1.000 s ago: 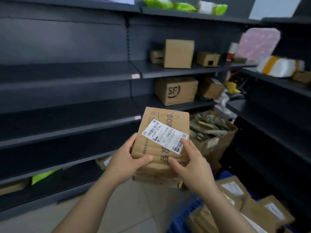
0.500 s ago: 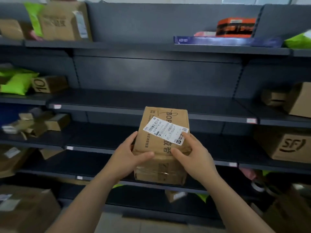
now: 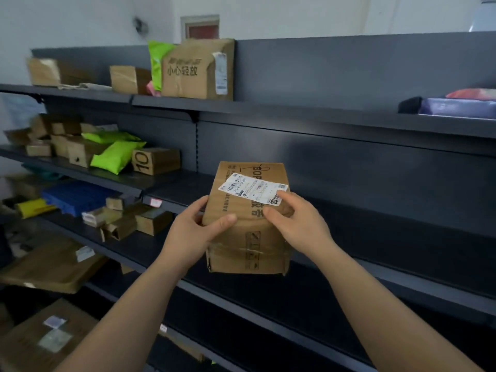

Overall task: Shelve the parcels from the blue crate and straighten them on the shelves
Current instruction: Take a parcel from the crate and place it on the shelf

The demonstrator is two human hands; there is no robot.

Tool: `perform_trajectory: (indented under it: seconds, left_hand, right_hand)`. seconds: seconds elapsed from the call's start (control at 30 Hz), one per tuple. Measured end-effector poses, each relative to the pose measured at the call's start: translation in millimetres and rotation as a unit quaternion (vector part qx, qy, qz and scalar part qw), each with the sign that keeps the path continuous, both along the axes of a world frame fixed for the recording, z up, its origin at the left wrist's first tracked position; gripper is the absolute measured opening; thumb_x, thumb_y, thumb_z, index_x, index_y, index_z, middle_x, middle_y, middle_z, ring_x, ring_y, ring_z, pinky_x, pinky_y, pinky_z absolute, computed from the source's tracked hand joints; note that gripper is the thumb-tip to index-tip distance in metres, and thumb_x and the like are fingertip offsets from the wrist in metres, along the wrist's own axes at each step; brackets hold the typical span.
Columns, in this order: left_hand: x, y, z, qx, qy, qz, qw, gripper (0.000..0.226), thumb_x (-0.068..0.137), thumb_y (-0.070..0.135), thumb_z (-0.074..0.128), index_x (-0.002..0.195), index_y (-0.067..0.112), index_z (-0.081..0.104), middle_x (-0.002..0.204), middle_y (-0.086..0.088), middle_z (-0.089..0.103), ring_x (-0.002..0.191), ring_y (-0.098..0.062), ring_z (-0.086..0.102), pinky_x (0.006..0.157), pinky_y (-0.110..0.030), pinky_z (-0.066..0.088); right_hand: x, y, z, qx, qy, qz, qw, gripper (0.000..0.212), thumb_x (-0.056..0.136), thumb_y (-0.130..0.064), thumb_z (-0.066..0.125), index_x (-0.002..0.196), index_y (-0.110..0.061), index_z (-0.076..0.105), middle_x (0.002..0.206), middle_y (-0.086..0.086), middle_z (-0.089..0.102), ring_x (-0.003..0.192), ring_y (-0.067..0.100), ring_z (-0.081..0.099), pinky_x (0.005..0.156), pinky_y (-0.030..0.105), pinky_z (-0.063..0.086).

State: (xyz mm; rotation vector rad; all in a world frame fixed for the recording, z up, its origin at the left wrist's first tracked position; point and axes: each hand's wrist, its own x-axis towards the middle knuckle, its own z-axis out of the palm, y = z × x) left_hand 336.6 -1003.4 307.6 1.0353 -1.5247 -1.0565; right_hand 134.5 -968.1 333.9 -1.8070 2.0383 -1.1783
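Note:
A brown cardboard parcel (image 3: 248, 237) with a white shipping label on top is held up in front of the dark grey shelves (image 3: 349, 146). My left hand (image 3: 192, 232) grips its left side with the thumb on the front face. On the right side my right hand (image 3: 298, 224) holds it, fingers touching the label. The parcel hangs at the height of the middle shelf boards, in front of a bare stretch of shelf. The blue crate is out of view.
The left bay holds several cardboard boxes (image 3: 155, 161), green mailer bags (image 3: 115, 155) and a blue ridged item (image 3: 75, 196). A large box with printed characters (image 3: 197, 69) stands on the top shelf. Flat parcels (image 3: 459, 106) lie top right. Big boxes (image 3: 45, 336) sit low left.
The view has swung left and upward from the crate area to this shelf bay. Both hands keep the same grip, and the parcel has risen with them toward the middle shelves.

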Motion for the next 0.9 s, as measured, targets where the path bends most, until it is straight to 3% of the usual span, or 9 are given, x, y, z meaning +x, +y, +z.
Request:
perform_trajectory:
  seconds: [0.13,0.3,0.47,0.73,0.9]
  left_hand:
    - [7.5,-72.4,-0.5,-0.019,-0.012,0.043,0.999,0.066,0.067,0.051,0.076,0.127,0.041,0.05,0.107,0.018,0.062,0.104,-0.008,0.059,0.091,-0.04,0.051]
    - [23.5,-159.7,5.4,-0.036,-0.055,0.055,0.996,0.077,0.065,0.061,0.072,0.133,0.035,0.049,0.109,0.016,0.063,0.102,-0.007,0.06,0.091,-0.041,0.052]
    - [42.0,-245.6,12.5,-0.048,-0.099,0.057,0.992,0.077,0.074,0.056,0.07,0.139,0.029,0.042,0.096,0.021,0.052,0.102,-0.011,0.057,0.095,-0.043,0.049]
    - [66.1,-353.0,16.4,-0.035,-0.119,-0.057,0.991,0.053,0.079,0.049,0.067,0.126,0.03,0.05,0.093,0.02,0.059,0.093,-0.006,0.06,0.084,-0.031,0.05]
    - [67.6,-388.9,1.9,-0.004,-0.095,-0.112,0.989,0.047,0.078,0.05,0.067,0.118,0.032,0.052,0.101,0.014,0.064,0.091,-0.003,0.061,0.075,-0.022,0.05]
  right_hand:
    - [5.0,-85.6,0.9,0.011,-0.032,0.031,0.999,0.061,0.083,-0.054,0.057,0.139,-0.033,0.042,0.141,-0.011,0.044,0.125,0.014,0.045,0.101,0.041,0.042]
    - [19.6,-175.5,-1.3,0.021,-0.094,0.052,0.994,0.062,0.081,-0.052,0.061,0.137,-0.032,0.044,0.139,-0.008,0.047,0.122,0.014,0.048,0.1,0.039,0.045]
    - [40.1,-253.1,-2.1,0.011,-0.129,0.035,0.991,0.061,0.081,-0.049,0.063,0.137,-0.029,0.046,0.137,-0.006,0.05,0.118,0.014,0.052,0.098,0.037,0.047]
    - [66.3,-336.2,-8.5,0.029,-0.127,-0.027,0.991,0.055,0.087,-0.045,0.058,0.137,-0.024,0.047,0.136,-0.002,0.051,0.116,0.015,0.052,0.096,0.033,0.047]
    - [69.5,-361.1,-19.6,0.042,-0.109,-0.067,0.991,0.06,0.083,-0.057,0.054,0.137,-0.03,0.047,0.136,-0.004,0.051,0.118,0.015,0.052,0.097,0.037,0.047]
